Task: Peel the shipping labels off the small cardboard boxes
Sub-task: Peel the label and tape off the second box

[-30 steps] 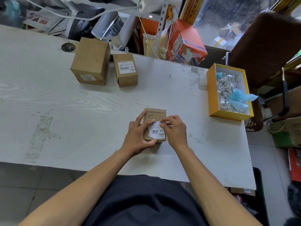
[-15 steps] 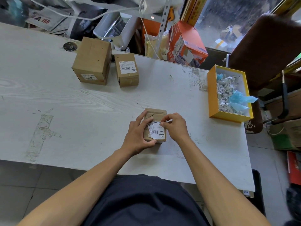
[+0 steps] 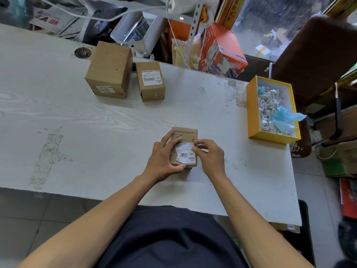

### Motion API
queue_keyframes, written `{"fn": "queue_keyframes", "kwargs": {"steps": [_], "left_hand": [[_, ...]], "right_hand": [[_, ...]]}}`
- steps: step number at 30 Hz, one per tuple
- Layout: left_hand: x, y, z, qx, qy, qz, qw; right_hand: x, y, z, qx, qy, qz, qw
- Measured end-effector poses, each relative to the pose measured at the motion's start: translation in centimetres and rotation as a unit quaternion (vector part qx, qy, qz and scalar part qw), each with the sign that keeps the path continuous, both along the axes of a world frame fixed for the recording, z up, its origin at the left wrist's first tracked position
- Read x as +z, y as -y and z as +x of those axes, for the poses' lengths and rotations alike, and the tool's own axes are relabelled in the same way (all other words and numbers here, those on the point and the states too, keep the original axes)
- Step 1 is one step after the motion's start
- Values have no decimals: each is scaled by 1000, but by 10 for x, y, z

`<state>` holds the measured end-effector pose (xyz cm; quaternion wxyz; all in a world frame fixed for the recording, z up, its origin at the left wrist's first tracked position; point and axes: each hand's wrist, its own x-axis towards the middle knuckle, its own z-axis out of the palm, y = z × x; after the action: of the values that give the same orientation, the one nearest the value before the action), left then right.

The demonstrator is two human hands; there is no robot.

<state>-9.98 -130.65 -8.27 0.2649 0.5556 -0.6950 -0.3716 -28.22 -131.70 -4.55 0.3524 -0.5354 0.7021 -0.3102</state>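
A small cardboard box [image 3: 185, 134] lies near the table's front edge with a white shipping label [image 3: 185, 153] on its top face. The label's lower left corner curls up. My left hand [image 3: 164, 157] grips the box from the left side, thumb at its near edge. My right hand [image 3: 209, 156] sits at the box's right side, its fingertips pinching at the label's upper right edge. Two more boxes stand at the back: a larger one [image 3: 109, 69] with a label on its front, and a small one [image 3: 150, 80] with a label on top.
A yellow open box [image 3: 253, 113] at the right holds crumpled label scraps and blue plastic. Clutter, cables and an orange carton [image 3: 222, 49] crowd the space behind the white table [image 3: 77, 122]. A brown chair [image 3: 316, 55] stands at the right.
My right hand has shifted from over the label to its right edge. The label's lower left corner now shows lifted. The left hand keeps its grip on the box.
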Motion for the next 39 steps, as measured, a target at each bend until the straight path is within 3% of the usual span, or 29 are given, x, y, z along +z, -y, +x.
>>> {"fn": "queue_keyframes", "kwargs": {"steps": [7, 15, 39], "left_hand": [[0, -1, 0, 2, 2, -6, 1000], [-1, 0, -2, 3, 4, -13, 1000], [-2, -1, -3, 9, 8, -8, 1000]], "right_hand": [[3, 4, 1, 7, -27, -8, 1000], [3, -9, 18, 7, -139, -88, 986], [4, 11, 19, -14, -115, 10, 993]]}}
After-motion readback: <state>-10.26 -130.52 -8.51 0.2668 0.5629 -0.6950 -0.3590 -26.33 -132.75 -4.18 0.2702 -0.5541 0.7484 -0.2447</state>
